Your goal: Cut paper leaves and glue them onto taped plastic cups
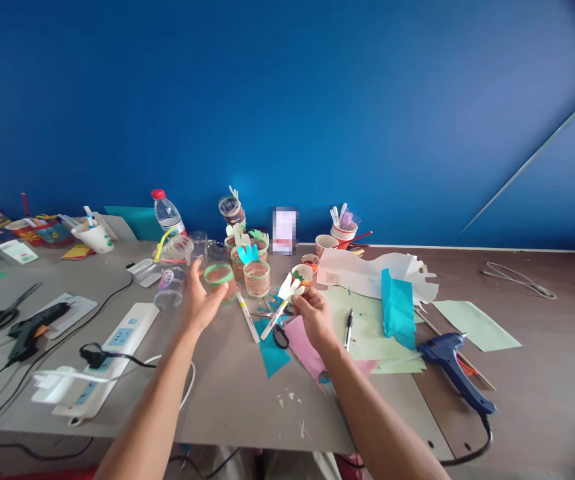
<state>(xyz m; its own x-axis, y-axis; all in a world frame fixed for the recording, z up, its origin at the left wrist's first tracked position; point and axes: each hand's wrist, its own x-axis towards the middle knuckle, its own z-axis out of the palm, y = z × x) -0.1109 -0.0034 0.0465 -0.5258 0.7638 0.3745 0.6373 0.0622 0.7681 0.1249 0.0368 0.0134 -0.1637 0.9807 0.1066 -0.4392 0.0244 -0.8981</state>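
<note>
My left hand (pixel 200 301) reaches forward with fingers spread, its fingertips at a clear plastic cup with a green rim (pixel 218 279); it does not hold the cup. My right hand (pixel 314 313) is closed on a small white paper cut-out (pixel 288 287) shaped like a hand or flower. Just beyond it stand more decorated cups (pixel 256 277), some with paper cut-outs stuck on top, and a small paper cup (pixel 302 273). White marker pens (pixel 248 319) and scissors (pixel 280 335) lie between my hands on the grey table (pixel 227 393).
A blue glue gun (pixel 452 363) lies at the right on coloured paper sheets (pixel 397 307). At the left are a black glue gun (pixel 32 327), black scissors (pixel 2 315), power strips (pixel 122 333) with cables, and a water bottle (pixel 167 213). A blue wall stands behind.
</note>
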